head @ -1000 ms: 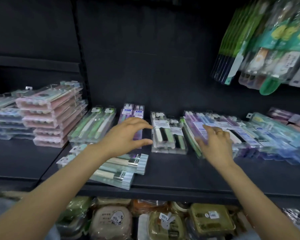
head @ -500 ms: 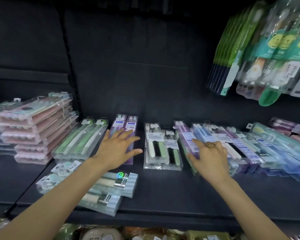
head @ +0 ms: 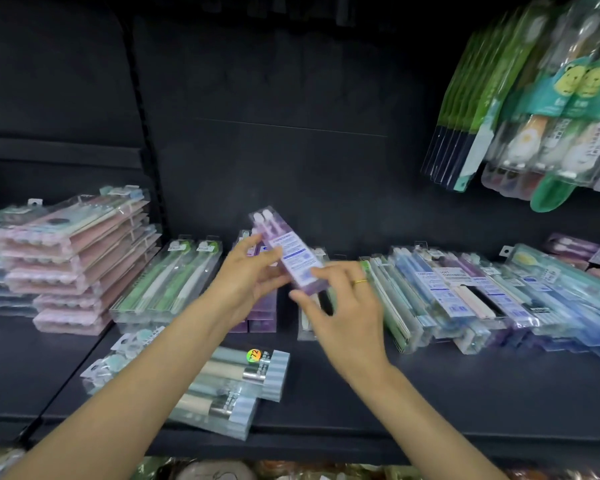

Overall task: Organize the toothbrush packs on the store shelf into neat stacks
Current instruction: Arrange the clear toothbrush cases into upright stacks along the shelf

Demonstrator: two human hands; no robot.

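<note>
Both hands hold purple toothbrush pack above shelf.

Both arms reach forward; left hand and right hand seemingly pinch with curled fingers.

Both hands are up on one purple toothbrush pack, tilted above the shelf. Left hand grips its left edge, right hand pinches the lower end, looks like fingertips only but it's blurry. Green packs sit left, a slanted row of packs sits right.
</note>
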